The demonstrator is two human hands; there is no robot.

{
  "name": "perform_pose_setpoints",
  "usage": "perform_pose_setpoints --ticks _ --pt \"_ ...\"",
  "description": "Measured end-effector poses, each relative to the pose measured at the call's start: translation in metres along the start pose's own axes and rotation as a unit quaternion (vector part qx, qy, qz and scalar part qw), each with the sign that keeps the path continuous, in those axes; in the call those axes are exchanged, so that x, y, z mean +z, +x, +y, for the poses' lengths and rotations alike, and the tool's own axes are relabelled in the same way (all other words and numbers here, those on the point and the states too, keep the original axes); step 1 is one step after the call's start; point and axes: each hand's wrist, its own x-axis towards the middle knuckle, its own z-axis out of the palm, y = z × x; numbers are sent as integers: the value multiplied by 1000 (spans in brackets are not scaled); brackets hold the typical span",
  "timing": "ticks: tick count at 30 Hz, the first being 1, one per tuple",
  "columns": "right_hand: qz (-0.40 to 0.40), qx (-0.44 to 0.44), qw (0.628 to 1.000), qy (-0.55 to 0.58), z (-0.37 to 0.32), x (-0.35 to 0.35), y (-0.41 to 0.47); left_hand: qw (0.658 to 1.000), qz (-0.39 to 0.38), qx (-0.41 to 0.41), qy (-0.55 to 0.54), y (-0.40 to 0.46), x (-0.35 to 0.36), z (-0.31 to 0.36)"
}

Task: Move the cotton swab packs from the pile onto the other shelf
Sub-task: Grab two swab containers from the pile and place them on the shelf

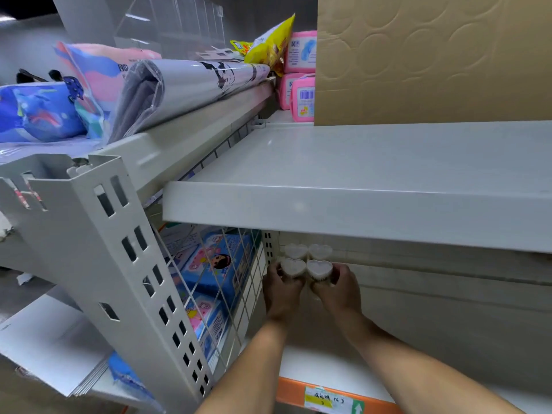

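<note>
Head view, looking down into a grey metal shelving unit. Both forearms reach under the upper shelf (373, 162) toward the rear left corner of the lower shelf (322, 369). The left hand (282, 289) grasps one heart-shaped cotton swab pack (293, 268), its fingers curled round the pack's sides; the right hand (339, 289) grasps a second heart-shaped pack (319, 269) in the same manner. The two held packs sit side by side, touching or very nearly so. Just behind them, against the back panel, stand two further heart-shaped packs (307, 251), also side by side; in the dim light under the shelf it cannot be told whether the held packs rest on the lower shelf or are slightly raised. A wire mesh divider (227, 294) stands just left of the left hand, with blue packaged goods (215, 267) behind it. An orange price rail (298, 391) with a label runs along the front edge of the lower shelf. On the upper shelf stand a cardboard sheet (433, 61) and pink packets (300, 70); a perforated upright post (125, 264) occupies the left foreground.
</note>
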Motion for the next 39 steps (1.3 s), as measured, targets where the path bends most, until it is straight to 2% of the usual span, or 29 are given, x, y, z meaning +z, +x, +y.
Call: perform_pose_setpoints --ticks 12,15,20,27,35,39 --pt "-1 9 1000 -8 -5 2 -4 999 -47 -9 13 -4 -5 -4" --pt "-10 22 1000 -10 -6 -3 -6 997 -52 -25 55 -6 -8 -2" --pt "-15 47 998 -31 -10 -15 -10 973 -89 -125 171 -15 -15 7" --pt "-20 65 995 -66 -12 -32 -24 957 -98 -158 224 -31 -16 17" --pt "-1 36 999 -20 -25 -33 -29 963 -81 -124 225 -43 -17 28" --pt "-3 49 999 6 -32 -25 -27 969 -73 -116 207 -43 -19 31"
